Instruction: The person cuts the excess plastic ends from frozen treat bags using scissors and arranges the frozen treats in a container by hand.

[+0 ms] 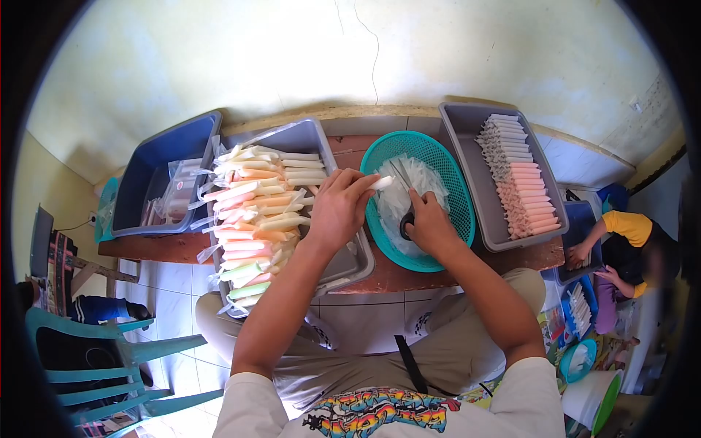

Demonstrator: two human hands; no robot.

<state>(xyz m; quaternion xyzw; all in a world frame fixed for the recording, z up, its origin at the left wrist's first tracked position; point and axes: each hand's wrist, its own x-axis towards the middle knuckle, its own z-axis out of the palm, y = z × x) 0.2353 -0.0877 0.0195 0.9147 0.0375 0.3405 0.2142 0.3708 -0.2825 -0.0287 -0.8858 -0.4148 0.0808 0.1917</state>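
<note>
My left hand [339, 201] pinches a white filled plastic tube [381, 183] over the left rim of the green basket [465, 213]. In my right hand [432, 223] are black-handled scissors [401, 175], their blades pointing up and left, close to the tube. Clear plastic scraps [427, 179] lie in the basket under them. Left of my left hand, a grey tray holds a large pile of white, orange, pink and green tubes [255, 212]. On the right, another grey tray [478, 175] holds tubes in a neat row [529, 182], whitish at the back and pink in front.
A dark blue-grey bin [139, 171] with packed bags stands at the far left. A green plastic chair [139, 350] is at the lower left. At right, another person [628, 230] reaches into a bin, near a blue basket and a white bucket [588, 398].
</note>
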